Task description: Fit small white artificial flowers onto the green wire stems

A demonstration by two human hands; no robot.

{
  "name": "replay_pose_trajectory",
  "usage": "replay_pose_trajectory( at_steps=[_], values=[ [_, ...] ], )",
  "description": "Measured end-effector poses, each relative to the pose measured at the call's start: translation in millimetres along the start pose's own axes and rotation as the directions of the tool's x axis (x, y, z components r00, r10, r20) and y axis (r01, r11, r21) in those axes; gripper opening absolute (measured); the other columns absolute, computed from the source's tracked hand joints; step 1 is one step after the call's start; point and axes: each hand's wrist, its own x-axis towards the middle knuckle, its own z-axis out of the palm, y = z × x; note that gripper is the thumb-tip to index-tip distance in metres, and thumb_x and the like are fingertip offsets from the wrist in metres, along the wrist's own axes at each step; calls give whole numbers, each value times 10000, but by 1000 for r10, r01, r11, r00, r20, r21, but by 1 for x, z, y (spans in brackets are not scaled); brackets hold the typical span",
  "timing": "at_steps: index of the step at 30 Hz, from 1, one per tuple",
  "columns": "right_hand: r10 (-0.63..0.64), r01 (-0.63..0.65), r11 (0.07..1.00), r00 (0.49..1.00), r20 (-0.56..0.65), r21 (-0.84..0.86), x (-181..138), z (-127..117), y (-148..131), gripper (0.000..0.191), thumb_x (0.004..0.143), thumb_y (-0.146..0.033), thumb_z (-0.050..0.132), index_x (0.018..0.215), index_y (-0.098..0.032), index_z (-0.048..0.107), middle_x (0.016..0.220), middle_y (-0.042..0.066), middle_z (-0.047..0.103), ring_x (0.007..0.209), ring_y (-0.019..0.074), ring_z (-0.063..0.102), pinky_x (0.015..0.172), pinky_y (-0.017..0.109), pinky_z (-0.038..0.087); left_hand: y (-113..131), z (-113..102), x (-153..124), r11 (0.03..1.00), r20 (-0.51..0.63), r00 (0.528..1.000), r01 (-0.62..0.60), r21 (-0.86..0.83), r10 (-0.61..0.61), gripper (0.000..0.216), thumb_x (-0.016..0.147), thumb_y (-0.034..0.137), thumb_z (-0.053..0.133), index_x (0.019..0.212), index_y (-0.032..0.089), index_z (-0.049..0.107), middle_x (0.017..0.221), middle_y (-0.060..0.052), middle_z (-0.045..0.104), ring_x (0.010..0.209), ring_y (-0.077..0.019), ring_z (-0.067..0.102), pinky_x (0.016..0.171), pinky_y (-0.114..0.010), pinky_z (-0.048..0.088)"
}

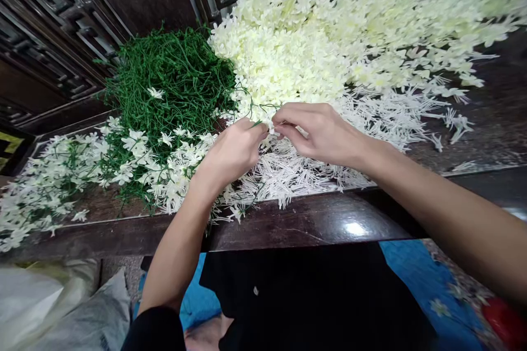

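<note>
Dark table edge (288, 225) lies nearest. Above it, left hand (233, 151) and right hand (317, 131) pinch 1 green stem (263, 112) together. Finished sprays (61, 181) lie left; bare stems (173, 77) and loose blossoms (329, 38) remain beyond, so much seems left.

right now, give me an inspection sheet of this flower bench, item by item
surface: dark glossy wooden table, mostly covered, front edge bare
job's things: thin green stem with a small white flower pinched between both hands
clutter: heap of cream flowers at the back and right; tangle of green stems on the left; stems with flowers on at far left; white spiky pieces under the hands
grippers: left hand and right hand meet fingertip to fingertip, both closed on the stem
cables: nothing seen
surroundings: carved dark wooden panel behind; pale bags on the floor at left; blue patterned fabric below
</note>
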Motion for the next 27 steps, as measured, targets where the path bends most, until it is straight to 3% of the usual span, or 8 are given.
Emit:
replay_pose_trajectory(
  at_steps=[4, 12, 18, 24, 27],
  values=[
    [4, -4, 1000, 1000, 1, 20, 0, 0, 1, 174, 962, -124, 466, 870, -185, 600, 807, 49, 670, 699, 169, 625, 627, 326, 502, 1, 0, -1, 999, 8, 1000, 13, -37, -12, 264, 956, 109, 456, 965, 87, 719, 776, -93, 666, 610, -143, 510, 587, -291, 400],
    [62, -56, 982, 998, -27, 180, -1, 1, 1, 137, 930, -169, 522, 832, -219, 604, 735, 29, 675, 634, 166, 631, 532, 324, 493, 0, 4, -1, 994, -3, 1000, 29, -103, -29, 313, 948, 98, 427, 1001, 144, 732, 779, -64, 666, 614, -141, 519, 624, -290, 411],
    [238, -242, 922, 970, 49, 302, 1, -4, -10, 157, 915, -211, 543, 797, -264, 632, 764, 23, 718, 735, 218, 722, 610, 398, 600, 2, 6, -1, 994, -66, 997, 31, -108, -39, 256, 928, 101, 463, 869, 135, 709, 724, -56, 653, 597, -144, 507, 615, -292, 410],
    [347, -350, 844, 934, 84, 406, 4, -9, -14, 109, 907, -308, 620, 820, -256, 662, 784, 49, 737, 749, 246, 726, 680, 461, 638, 4, 8, 1, 992, -156, 988, -18, -129, -3, 217, 946, 109, 481, 917, 144, 693, 756, -50, 681, 642, -149, 556, 666, -301, 469],
    [413, -403, 773, 906, 94, 490, 6, -13, -15, 196, 895, -416, 675, 839, -229, 656, 780, 70, 737, 744, 242, 726, 712, 448, 648, 3, 5, 3, 992, -221, 975, -31, -124, 2, 205, 987, 148, 476, 969, 123, 679, 816, -59, 717, 709, -151, 604, 764, -308, 503]
  ],
)
